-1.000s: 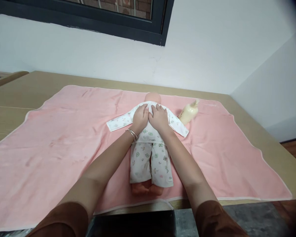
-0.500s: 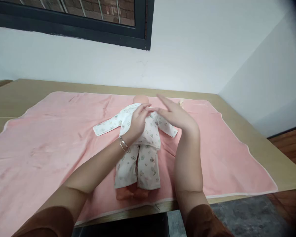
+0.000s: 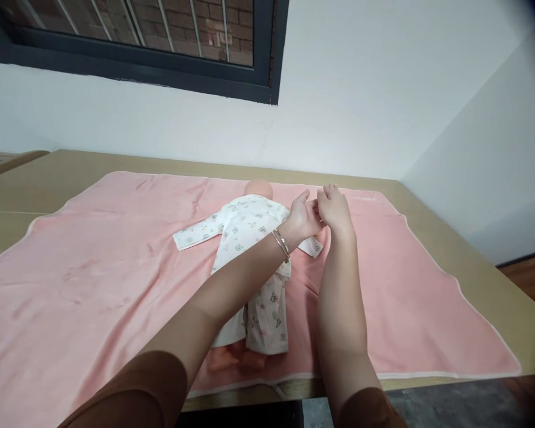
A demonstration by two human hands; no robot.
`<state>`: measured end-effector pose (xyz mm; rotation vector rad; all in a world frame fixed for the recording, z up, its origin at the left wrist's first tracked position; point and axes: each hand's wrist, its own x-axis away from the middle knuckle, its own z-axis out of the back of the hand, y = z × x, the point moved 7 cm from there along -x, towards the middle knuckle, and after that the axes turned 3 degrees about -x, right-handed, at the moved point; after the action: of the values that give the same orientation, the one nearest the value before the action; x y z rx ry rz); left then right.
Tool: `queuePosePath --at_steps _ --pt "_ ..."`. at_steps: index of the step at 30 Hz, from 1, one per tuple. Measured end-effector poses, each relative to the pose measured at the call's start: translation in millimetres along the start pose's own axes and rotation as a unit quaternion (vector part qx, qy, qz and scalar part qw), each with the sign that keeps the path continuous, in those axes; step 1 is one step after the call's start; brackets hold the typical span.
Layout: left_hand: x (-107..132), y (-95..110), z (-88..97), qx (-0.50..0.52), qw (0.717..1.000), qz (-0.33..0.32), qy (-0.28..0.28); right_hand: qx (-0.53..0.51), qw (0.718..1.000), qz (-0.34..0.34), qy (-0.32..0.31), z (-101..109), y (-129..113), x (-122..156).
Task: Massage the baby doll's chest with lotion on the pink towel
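A doll in a white printed top (image 3: 249,220) and matching trousers (image 3: 267,318) lies on a pink blanket, its round head (image 3: 258,188) toward the wall. My left hand (image 3: 306,217), a bracelet (image 3: 282,245) at its wrist, is over the doll's right-side sleeve (image 3: 311,246). Its palm is turned up, thumb raised and fingers apart. Right beside its fingertips, my right hand (image 3: 334,207) has its fingers curled in; what they hold, if anything, is hidden. My left forearm covers part of the top and trousers. The doll's feet (image 3: 236,358) show below the hems.
The pink blanket (image 3: 129,238) spreads wide over a wooden table (image 3: 485,291), with folds on its left part. Behind stand a white wall (image 3: 339,107) and a dark-framed window (image 3: 263,53). Something dark (image 3: 245,416) is under the table's front edge.
Both hands have moved from above the doll's chest to its right side. My right hand's fingers have gone from stretched to curled, and my left palm has turned up. The view has shifted slightly.
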<state>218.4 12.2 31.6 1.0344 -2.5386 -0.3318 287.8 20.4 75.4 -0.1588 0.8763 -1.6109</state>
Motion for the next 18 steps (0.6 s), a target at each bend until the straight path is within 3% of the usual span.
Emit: queuePosePath --at_steps 3,6,10,14,18 --pt "14 3 12.6 -0.068 0.997 0.024 0.034 0.023 0.999 -0.025 -0.004 -1 -2 1" --pt "46 9 21.1 -0.129 0.987 0.065 0.066 0.026 0.999 -0.033 -0.006 -1 -2 2" --pt "97 27 14.2 -0.151 0.986 0.068 0.012 0.021 0.999 -0.041 0.008 5 -7 6" --pt "139 53 12.1 -0.171 0.985 0.025 0.004 -0.037 0.999 0.017 0.028 8 -52 25" --pt "181 65 -3.5 -0.181 0.982 -0.026 -0.039 -0.13 0.988 0.077 -0.04 -8 -119 67"
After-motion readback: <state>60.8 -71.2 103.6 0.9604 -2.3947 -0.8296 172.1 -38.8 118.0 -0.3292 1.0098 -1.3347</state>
